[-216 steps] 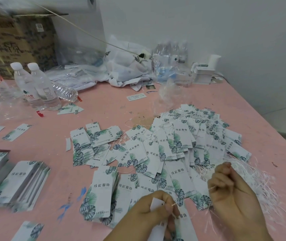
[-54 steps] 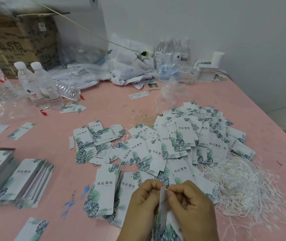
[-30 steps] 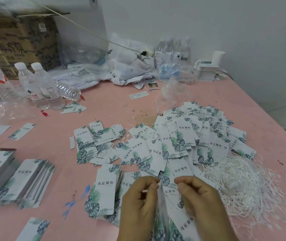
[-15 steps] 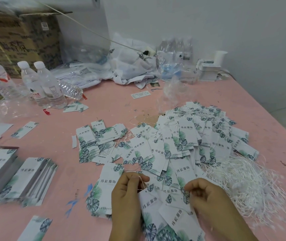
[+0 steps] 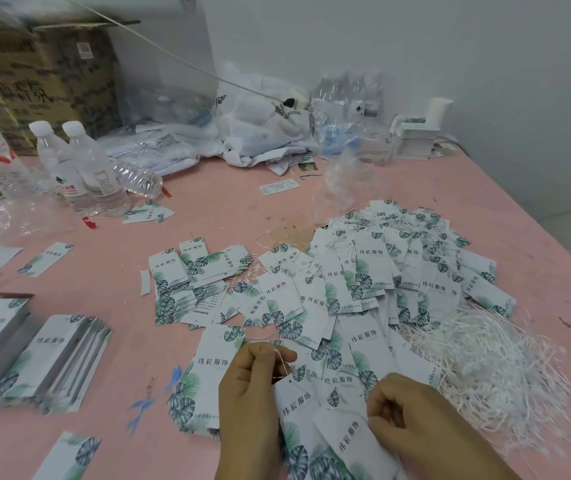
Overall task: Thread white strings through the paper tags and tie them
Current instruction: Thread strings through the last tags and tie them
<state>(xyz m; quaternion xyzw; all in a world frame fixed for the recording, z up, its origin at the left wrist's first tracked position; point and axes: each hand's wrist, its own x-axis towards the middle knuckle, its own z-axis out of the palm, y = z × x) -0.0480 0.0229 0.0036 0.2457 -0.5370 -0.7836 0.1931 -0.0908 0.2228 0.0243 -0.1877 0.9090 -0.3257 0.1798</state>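
Observation:
A wide heap of white paper tags [image 5: 374,282] with green leaf prints covers the middle of the pink table [image 5: 228,209]. My left hand [image 5: 253,393] pinches a thin white string [image 5: 279,358] that runs to the hole of a tag [image 5: 294,400] lying just right of it. My right hand [image 5: 412,414] is curled shut at the near right, resting on another tag [image 5: 346,441]; whether it holds a string end is hidden by the fingers. A tangle of loose white strings [image 5: 495,368] lies to its right.
Stacked tags [image 5: 45,358] sit at the left edge, with a single tag [image 5: 69,459] near the front. Water bottles [image 5: 79,168], a cardboard box [image 5: 38,77], plastic bags [image 5: 263,129] and a small white box [image 5: 415,140] line the back against the wall.
My hands, which were together at a raised tag, have drawn apart. The tag has come down onto the pile, and my left hand has pulled the string up out of its hole.

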